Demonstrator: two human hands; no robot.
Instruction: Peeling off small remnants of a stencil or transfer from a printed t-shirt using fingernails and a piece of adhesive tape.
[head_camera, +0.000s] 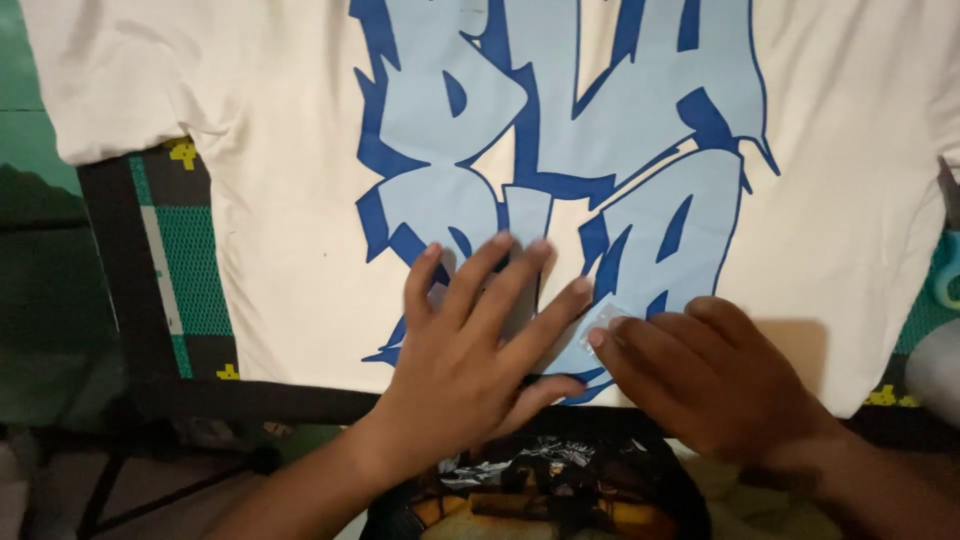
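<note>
T-shirt (300, 230), cream-coloured with a big blue graffiti print (560, 130), lies spread flat across the surface (150, 260) and fills most of the frame from the top edge down to the lower middle. Left hand (480, 340) sits at lower centre, open, fingers fanned wide and pressed flat on the bottom of the print, holding the cloth down. Right hand (710, 385) comes in at lower right, fingers curled, fingertips pinching at a small clear film piece (603, 322) that lies on the print just beside the left hand's fingers. Whether the film is lifted or only touched, I cannot tell. It looks like the step in hand is working that film at the lower edge of the print, one hand bracing, the other picking. Any next move calls for the flat hand to keep the cloth taut and for a slow, low pull, so the print does not wrinkle. Below the hands, a dark garment (540, 490) shows at the bottom edge.
</note>
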